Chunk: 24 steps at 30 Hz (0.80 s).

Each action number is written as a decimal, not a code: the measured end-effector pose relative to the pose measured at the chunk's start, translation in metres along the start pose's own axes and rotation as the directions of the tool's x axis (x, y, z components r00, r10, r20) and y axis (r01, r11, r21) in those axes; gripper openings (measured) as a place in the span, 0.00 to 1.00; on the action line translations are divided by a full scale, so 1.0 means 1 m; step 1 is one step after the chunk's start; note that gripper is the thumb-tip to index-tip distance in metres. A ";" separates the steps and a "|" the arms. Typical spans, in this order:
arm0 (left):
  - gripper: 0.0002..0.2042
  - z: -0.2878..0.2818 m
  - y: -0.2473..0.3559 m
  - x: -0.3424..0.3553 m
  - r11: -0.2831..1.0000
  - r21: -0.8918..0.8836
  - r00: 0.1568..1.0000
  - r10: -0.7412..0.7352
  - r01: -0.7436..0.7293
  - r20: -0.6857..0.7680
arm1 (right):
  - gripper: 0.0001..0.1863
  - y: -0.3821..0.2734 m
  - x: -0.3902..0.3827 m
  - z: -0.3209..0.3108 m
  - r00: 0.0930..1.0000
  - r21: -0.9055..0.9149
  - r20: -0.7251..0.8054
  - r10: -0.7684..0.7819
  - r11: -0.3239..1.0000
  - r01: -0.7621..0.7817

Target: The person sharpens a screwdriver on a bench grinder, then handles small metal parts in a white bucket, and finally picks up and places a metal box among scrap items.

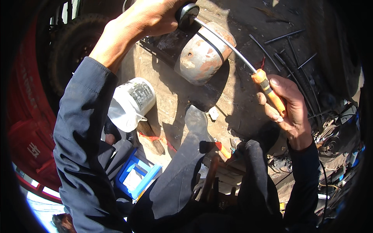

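Observation:
My left hand is closed at the top edge on a black round piece, its grip partly out of view. A thin, bent metal rod runs from that piece to a worn orange handle. My right hand is wrapped round this handle, thumb along it. Beneath the rod, a rusty grey metal cylinder with a dark band and a small hole lies on the dirty ground.
A white bucket, blue plastic item, orange-handled tool and several loose rods surround my legs. A red vehicle with a tyre stands left, another person's dark-clad leg beside me. Cluttered scrap lies right.

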State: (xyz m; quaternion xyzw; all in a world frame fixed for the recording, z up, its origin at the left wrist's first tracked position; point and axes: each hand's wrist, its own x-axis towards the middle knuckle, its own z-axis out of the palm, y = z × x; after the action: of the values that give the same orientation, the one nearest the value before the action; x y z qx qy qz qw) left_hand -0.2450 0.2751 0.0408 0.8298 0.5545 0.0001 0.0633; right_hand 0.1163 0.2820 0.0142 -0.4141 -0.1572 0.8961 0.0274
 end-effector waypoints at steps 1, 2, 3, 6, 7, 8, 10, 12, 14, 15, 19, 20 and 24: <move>0.24 0.000 0.000 0.000 1.000 0.009 1.000 0.004 -0.004 0.001 | 0.21 -0.003 0.005 -0.004 0.983 0.244 0.015 0.183 0.953 -0.181; 0.24 0.000 0.000 0.000 1.000 0.018 1.000 0.008 -0.008 -0.001 | 0.23 0.000 0.009 -0.008 0.974 0.353 0.055 0.219 0.908 -0.224; 0.25 0.000 0.000 0.000 1.000 0.029 1.000 0.008 -0.008 -0.005 | 0.24 0.005 0.012 -0.012 0.940 0.494 0.250 0.232 0.804 -0.330; 0.26 0.000 0.001 -0.001 0.999 0.050 1.000 0.014 -0.013 -0.005 | 0.21 0.026 0.015 -0.023 0.923 0.502 0.339 0.183 0.795 -0.341; 0.27 0.000 0.001 -0.002 0.998 0.055 1.000 0.012 -0.012 -0.004 | 0.20 0.030 0.014 -0.025 0.955 0.460 0.268 0.128 0.854 -0.243; 0.28 0.001 0.001 -0.002 0.998 0.059 1.000 0.012 -0.012 -0.004 | 0.19 0.033 0.013 -0.027 0.975 0.377 0.209 0.074 0.914 -0.150; 0.29 0.002 0.001 -0.003 0.998 0.068 1.000 0.012 -0.012 -0.008 | 0.16 0.033 0.010 -0.026 0.988 0.247 0.130 -0.077 0.968 0.043; 0.30 0.003 0.002 -0.003 0.997 0.071 1.000 0.007 -0.006 -0.015 | 0.15 0.030 0.007 -0.023 0.993 0.082 0.059 -0.103 0.992 0.098; 0.31 0.003 0.002 -0.003 0.997 0.072 1.000 0.006 -0.005 -0.021 | 0.16 0.030 0.007 -0.019 0.989 -0.086 0.051 -0.137 0.986 0.141; 0.32 0.003 0.004 -0.003 0.998 0.070 1.000 -0.002 0.003 -0.022 | 0.17 0.029 0.007 -0.019 0.994 0.050 0.060 -0.087 0.995 0.084; 0.33 0.000 0.006 0.000 1.000 0.022 1.000 0.014 -0.014 -0.024 | 0.23 0.049 0.022 -0.018 0.887 0.626 0.443 0.127 0.665 -0.408; 0.30 -0.001 0.006 0.002 0.994 0.077 0.994 0.085 -0.080 -0.062 | 0.23 0.055 0.025 -0.019 0.898 0.645 0.425 0.115 0.658 -0.389; 0.19 -0.003 0.003 0.005 0.997 -0.073 1.000 0.031 -0.030 0.000 | 0.23 0.070 0.029 -0.023 0.939 0.578 0.334 0.083 0.769 -0.274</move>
State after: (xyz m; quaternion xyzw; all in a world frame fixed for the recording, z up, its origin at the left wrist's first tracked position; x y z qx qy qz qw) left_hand -0.2403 0.2789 0.0440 0.8353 0.5414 0.0210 0.0937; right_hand 0.1206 0.2266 -0.0421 -0.2597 0.1821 0.9470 0.0516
